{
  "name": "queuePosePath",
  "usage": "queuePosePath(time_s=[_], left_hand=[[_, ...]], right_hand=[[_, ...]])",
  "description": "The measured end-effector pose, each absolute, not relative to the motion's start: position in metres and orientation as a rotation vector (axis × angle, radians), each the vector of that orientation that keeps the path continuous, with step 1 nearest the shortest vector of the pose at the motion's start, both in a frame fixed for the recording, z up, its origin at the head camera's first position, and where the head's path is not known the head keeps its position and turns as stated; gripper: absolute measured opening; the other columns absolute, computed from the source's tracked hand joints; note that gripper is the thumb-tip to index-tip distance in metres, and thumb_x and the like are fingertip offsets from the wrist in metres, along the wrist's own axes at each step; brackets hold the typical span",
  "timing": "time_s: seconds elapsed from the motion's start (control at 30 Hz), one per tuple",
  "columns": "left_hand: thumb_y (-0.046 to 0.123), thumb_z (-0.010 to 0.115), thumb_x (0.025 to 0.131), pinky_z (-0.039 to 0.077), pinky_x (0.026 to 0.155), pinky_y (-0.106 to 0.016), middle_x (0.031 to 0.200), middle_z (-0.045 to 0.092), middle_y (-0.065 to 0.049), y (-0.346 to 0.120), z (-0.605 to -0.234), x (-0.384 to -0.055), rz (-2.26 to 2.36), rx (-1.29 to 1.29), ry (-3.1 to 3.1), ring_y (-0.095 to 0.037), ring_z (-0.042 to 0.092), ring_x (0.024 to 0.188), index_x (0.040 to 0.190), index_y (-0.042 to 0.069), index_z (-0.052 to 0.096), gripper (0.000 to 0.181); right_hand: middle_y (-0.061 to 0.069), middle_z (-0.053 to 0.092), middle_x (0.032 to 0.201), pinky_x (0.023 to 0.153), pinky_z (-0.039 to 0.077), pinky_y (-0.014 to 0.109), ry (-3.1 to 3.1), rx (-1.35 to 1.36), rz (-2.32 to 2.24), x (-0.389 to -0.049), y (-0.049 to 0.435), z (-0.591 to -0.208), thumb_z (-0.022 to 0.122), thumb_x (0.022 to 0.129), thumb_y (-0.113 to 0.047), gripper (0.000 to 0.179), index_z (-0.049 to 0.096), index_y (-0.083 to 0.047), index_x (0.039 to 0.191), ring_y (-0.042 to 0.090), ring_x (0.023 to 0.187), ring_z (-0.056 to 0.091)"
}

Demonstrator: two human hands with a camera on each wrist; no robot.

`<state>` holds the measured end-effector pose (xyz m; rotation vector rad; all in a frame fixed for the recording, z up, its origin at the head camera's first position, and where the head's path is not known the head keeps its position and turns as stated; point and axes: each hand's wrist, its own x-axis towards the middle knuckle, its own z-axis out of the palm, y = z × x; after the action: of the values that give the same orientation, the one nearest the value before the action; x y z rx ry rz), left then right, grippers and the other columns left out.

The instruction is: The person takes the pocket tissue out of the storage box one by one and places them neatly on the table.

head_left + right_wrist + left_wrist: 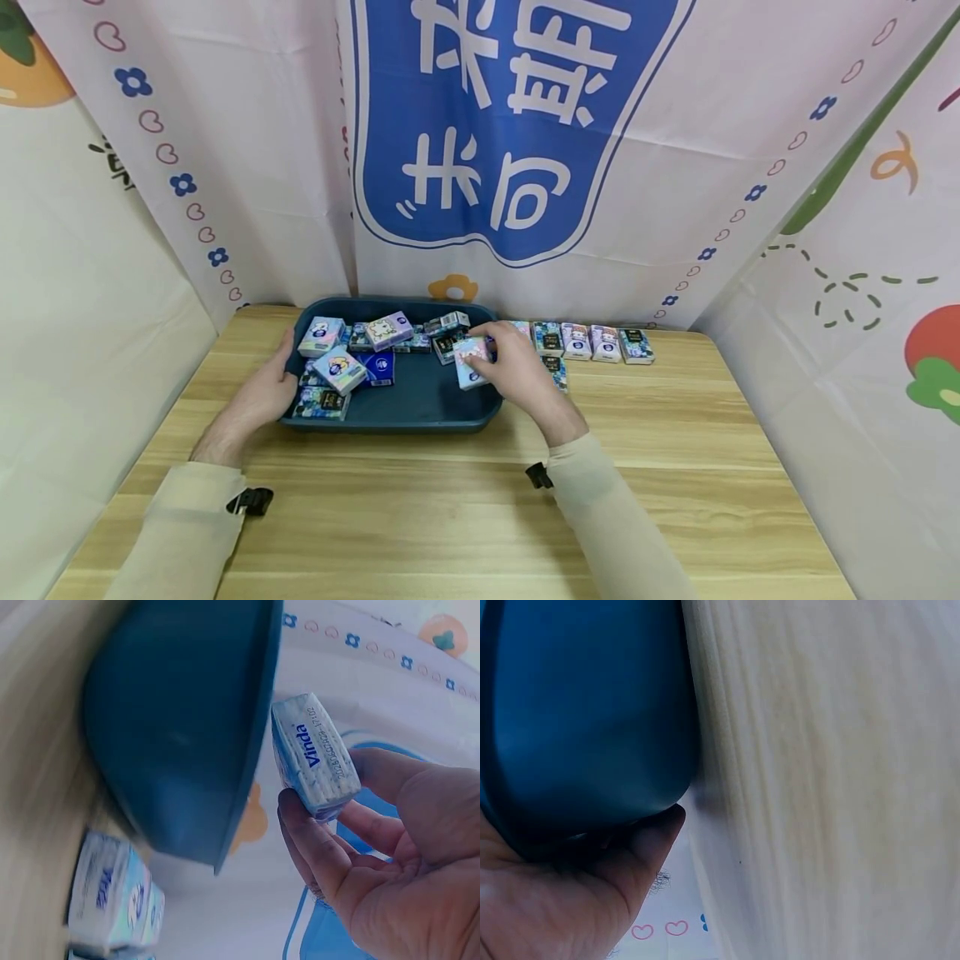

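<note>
Tabletop (645, 475): pale wood grain is running from side to side.
Back cloth (277, 192): white fabric is hanging behind the tabletop.
Blue panel (500, 133): it is spreading down the cloth's middle, carrying large white characters.
Borders: blue flowers (183, 184) and heart outlines (167, 153) are running in slanting rows.
Orange flower (453, 288): it is sitting below the blue panel.
Left cloth (75, 275): an orange fruit (37, 79) is showing at the top corner.
Right cloth (810, 400): a dashed line (858, 276) is looping near a red fruit (937, 333).

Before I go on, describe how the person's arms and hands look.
The left sleeve and right sleeve are long and pale cream. A small black piece shows beside the left one, another beside the right. The left hand and right hand wear no gloves.
</note>
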<state>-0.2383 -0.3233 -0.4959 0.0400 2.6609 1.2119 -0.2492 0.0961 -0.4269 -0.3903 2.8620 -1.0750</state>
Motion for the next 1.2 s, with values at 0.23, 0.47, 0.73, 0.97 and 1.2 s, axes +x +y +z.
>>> queuePosePath(time_s=[0.23, 0.47, 0.73, 0.97, 1.2], left_hand=[[0.007, 0.026, 0.12, 0.005, 0.146, -0.08, 0.191, -0.018, -0.032, -0.323, -0.496, -0.238, 1.212, 0.046, 2.661, -0.065, -0.003, 0.178, 0.183, 0.014, -0.024, 0.081], [0.009, 0.026, 0.121, 0.007, 0.146, -0.081, 0.191, -0.016, -0.033, -0.322, -0.496, -0.238, 1.202, 0.039, 2.665, -0.066, -0.001, 0.178, 0.183, 0.014, -0.025, 0.08], [0.007, 0.026, 0.121, 0.005, 0.146, -0.08, 0.192, -0.018, -0.03, -0.322, -0.496, -0.239, 1.213, 0.026, 2.658, -0.064, -0.004, 0.179, 0.183, 0.016, -0.025, 0.081], [0.006, 0.027, 0.12, 0.004, 0.146, -0.08, 0.192, -0.019, -0.03, -0.321, -0.496, -0.239, 1.218, 0.015, 2.652, -0.063, -0.006, 0.179, 0.183, 0.014, -0.025, 0.082], [0.007, 0.026, 0.12, 0.006, 0.146, -0.08, 0.191, -0.018, -0.032, -0.321, -0.496, -0.239, 1.192, 0.019, 2.665, -0.065, -0.003, 0.178, 0.183, 0.012, -0.025, 0.081]], right_hand=[[0.018, 0.065, 0.168, 0.116, 0.069, 0.056, 2.864, -0.308, -1.149, -0.251, 0.122, -0.422, 0.083, 0.112, -0.023, 0.049, 0.072, -0.009, 0.157, 0.04, 0.145, 0.073], [0.021, 0.065, 0.169, 0.119, 0.067, 0.059, 2.867, -0.257, -1.18, -0.256, 0.147, -0.423, 0.081, 0.112, -0.021, 0.051, 0.07, -0.006, 0.159, 0.046, 0.149, 0.071], [0.024, 0.065, 0.167, 0.119, 0.067, 0.059, 2.887, -0.228, -1.19, -0.26, 0.175, -0.428, 0.081, 0.113, -0.022, 0.052, 0.069, -0.003, 0.16, 0.047, 0.147, 0.072], [0.025, 0.061, 0.171, 0.123, 0.064, 0.063, 2.878, -0.189, -1.172, -0.26, 0.197, -0.431, 0.078, 0.115, -0.023, 0.054, 0.064, -0.003, 0.163, 0.052, 0.153, 0.066], [0.029, 0.059, 0.173, 0.122, 0.064, 0.062, 2.893, -0.159, -1.168, -0.259, 0.217, -0.435, 0.077, 0.115, -0.02, 0.056, 0.062, 0.001, 0.164, 0.055, 0.152, 0.067]])
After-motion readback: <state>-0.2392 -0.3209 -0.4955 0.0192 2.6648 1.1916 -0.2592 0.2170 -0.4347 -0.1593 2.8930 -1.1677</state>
